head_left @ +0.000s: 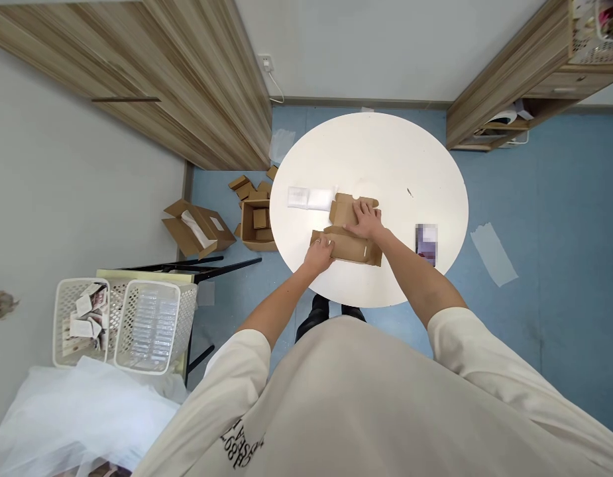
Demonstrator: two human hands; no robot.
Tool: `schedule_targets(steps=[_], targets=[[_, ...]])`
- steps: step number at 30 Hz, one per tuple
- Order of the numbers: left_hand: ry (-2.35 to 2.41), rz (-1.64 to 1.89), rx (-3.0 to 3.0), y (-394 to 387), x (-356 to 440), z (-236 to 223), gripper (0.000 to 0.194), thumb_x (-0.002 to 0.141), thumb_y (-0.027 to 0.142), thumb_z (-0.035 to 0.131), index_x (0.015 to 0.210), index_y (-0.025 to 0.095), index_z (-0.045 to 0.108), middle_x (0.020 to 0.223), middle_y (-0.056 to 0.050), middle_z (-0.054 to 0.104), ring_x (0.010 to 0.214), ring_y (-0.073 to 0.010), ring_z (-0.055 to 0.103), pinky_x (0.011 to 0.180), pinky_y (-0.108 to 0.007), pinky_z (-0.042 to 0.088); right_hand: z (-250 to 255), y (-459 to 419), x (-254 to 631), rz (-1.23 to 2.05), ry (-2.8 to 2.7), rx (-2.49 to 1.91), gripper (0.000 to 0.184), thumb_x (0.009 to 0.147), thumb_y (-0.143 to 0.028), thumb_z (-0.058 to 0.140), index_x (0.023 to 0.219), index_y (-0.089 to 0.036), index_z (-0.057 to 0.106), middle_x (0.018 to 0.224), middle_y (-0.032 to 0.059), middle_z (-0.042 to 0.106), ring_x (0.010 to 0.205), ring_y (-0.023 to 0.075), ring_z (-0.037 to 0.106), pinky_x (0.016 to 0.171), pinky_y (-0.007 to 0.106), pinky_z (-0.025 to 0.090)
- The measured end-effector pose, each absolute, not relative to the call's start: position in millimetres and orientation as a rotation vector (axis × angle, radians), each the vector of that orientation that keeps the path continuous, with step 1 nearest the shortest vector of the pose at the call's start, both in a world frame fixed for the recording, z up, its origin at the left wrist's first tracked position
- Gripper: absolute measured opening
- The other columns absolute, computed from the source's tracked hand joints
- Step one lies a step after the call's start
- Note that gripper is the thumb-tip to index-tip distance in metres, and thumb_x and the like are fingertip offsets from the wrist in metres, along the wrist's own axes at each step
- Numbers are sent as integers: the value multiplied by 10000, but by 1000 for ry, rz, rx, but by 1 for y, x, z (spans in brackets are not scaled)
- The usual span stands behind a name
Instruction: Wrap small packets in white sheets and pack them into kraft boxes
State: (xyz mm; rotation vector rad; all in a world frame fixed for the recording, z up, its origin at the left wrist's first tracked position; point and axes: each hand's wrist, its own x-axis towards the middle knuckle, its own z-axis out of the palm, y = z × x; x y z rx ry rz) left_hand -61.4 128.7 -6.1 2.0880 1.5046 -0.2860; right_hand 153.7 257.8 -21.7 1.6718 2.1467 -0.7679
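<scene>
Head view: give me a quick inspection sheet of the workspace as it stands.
Surface: round white table, small dark speck on it.
Job's things: flat cardboard box blank at the table's near edge.
Clutter: clear plastic packets beside the blank; blurred item at right.
Hands: left hand presses the blank's left end; right hand lies flat on its upper flap.
Cables: white cord from the wall socket.
Surroundings: open cartons on the blue floor, two white baskets, wooden shelving.
</scene>
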Motion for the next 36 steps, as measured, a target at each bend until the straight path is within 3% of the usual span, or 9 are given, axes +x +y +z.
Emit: schedule_targets(steps=[3,8,14,19,22,26,31,36], targets=[[1522,-272,2090,127,-60,-8,572,944,369,675,1441,158,490,1541,-241,417,1246,-361,578,1041,-459,464,-21,247,152,-764,2155,1659,1005,915,-787,318,1682,-165,127,1757,161,27,1604,395,35,1250,628,74],[1558,-218,2086,122,-59,-9,496,970,365,626,1388,122,518,1422,-221,523,1221,-354,585,1012,-444,485,-13,217,147,-812,2211,1617,934,960,-753,208,1662,-136,217,1750,164,104,1607,364,84,1274,553,105],[1571,-196,2072,121,-59,-12,440,979,370,610,1349,140,544,1379,-196,554,1201,-341,602,1009,-432,488,-5,175,146,-782,2293,1461,1194,802,-867,495,1684,-160,110,1757,163,20,1616,364,15,1280,526,84],[1557,-152,2065,118,-62,-14,422,969,371,625,1319,146,555,1377,-193,553,1241,-355,585,1018,-447,491,-5,166,148,-764,2274,1456,1214,800,-849,528,1690,-176,51,1759,150,-8,1620,350,-29,1280,528,68],[1549,-107,2069,114,-71,-16,458,945,277,633,1371,162,511,1460,-190,496,1290,-356,558,1038,-459,485,-4,166,148,-773,2250,1442,1252,778,-853,553,1692,-185,17,1759,141,-48,1621,344,-49,1284,527,55],[1610,-53,2019,112,-90,-12,528,911,150,577,1424,178,454,1474,-176,472,1192,-319,612,993,-435,509,-3,166,148,-798,2219,1429,1268,771,-848,564,1691,-187,-6,1757,132,-91,1620,341,-75,1289,518,36],[1637,-30,1939,120,-100,-5,605,916,173,552,1496,198,384,1422,-161,502,1191,-309,597,993,-431,509,-1,164,146,-811,2197,1432,1292,760,-843,579,1688,-195,-43,1755,127,-105,1617,336,-106,1291,517,24],[1734,8,1871,123,-85,-4,487,945,260,575,1424,242,491,1498,-157,457,1347,-350,493,1094,-495,445,-2,163,146,-797,2200,1434,1283,767,-841,572,1689,-195,-42,1755,121,-108,1618,328,-108,1291,514,19]])
